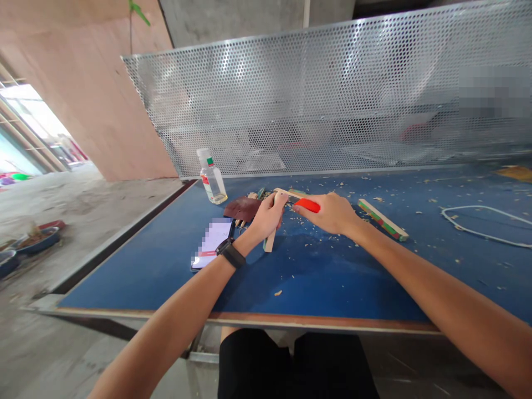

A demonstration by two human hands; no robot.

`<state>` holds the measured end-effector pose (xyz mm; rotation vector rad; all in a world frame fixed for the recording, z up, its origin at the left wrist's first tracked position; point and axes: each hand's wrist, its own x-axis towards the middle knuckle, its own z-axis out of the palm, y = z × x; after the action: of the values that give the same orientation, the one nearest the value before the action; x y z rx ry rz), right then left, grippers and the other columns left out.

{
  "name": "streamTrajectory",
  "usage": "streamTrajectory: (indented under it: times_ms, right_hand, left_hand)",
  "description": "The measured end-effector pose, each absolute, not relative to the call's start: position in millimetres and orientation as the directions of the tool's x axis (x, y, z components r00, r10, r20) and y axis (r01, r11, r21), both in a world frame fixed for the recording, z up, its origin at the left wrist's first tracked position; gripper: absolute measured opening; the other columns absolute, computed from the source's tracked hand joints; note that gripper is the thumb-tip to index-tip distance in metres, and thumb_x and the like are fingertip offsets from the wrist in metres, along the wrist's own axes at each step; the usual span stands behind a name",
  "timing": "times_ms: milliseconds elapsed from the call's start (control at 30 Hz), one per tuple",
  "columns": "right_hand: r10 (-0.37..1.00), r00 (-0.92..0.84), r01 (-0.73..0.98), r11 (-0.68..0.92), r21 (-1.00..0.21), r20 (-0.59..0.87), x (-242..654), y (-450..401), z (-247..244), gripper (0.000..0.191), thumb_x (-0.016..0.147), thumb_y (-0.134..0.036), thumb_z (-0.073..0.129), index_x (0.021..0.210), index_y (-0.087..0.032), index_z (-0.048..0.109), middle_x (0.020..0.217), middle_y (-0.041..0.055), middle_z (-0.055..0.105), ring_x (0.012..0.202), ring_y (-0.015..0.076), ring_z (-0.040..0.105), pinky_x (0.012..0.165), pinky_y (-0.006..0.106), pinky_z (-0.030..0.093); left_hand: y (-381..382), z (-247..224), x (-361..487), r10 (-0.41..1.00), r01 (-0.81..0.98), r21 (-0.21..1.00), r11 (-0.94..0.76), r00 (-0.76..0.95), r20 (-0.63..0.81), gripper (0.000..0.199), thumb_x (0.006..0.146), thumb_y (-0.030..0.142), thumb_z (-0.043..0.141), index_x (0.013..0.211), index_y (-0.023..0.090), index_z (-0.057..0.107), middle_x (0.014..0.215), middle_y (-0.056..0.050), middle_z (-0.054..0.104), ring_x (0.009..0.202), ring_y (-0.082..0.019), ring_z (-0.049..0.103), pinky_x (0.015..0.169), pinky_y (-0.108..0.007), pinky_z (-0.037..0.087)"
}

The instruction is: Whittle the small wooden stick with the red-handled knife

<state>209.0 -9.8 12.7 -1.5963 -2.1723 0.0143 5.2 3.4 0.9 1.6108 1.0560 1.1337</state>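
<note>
My left hand (266, 216) is closed around a pale wooden stick (270, 242), whose lower end sticks out below the fingers, tilted above the table. Wrapped in my right hand (334, 213) is a red-handled knife (308, 205), pointing left toward the stick's upper end. The blade is too small to make out clearly, and I cannot tell whether it touches the wood. A second wooden stick (382, 220) with green and red paint on one side lies right of my right hand. Wood shavings are scattered around both hands.
A phone (214, 238) lies by my left wrist, with a dark brown piece of material (242, 209) and several small sticks behind it. A clear bottle (214, 183) stands at the back left. A white cord (486, 208) lies right on the blue table (316, 282). Perforated metal (307, 105) borders the back.
</note>
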Motion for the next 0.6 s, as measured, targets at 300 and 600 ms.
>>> streamTrajectory:
  times_ms: [300, 600]
  right_hand:
    - [0.904, -0.256, 0.896, 0.355, -0.267, 0.343, 210.2, -9.8, 11.1, 0.061, 0.098, -0.078, 0.048, 0.12, -0.033, 0.082, 0.086, 0.009, 0.079, 0.078, 0.0305, 0.072, 0.063, 0.035, 0.039]
    - [0.897, -0.278, 0.882, 0.38, -0.278, 0.343, 211.7, -8.3, 9.1, 0.058, 0.099, -0.074, 0.049, 0.126, -0.033, 0.081, 0.09, 0.0086, 0.08, 0.079, 0.0301, 0.072, 0.062, 0.035, 0.04]
  left_hand:
    - [-0.3, 7.1, 8.3, 0.959, 0.153, 0.964, -0.215, 0.22, 0.179, 0.035, 0.111, 0.043, 0.049, 0.084, 0.021, 0.046, 0.062, 0.008, 0.042, 0.038, -0.004, 0.04, 0.041, -0.022, 0.032]
    - [-1.8, 7.1, 8.2, 0.961, 0.168, 0.962, -0.214, 0.214, 0.176, 0.034, 0.111, 0.042, 0.05, 0.084, 0.022, 0.046, 0.062, 0.008, 0.042, 0.038, -0.004, 0.04, 0.04, -0.022, 0.034]
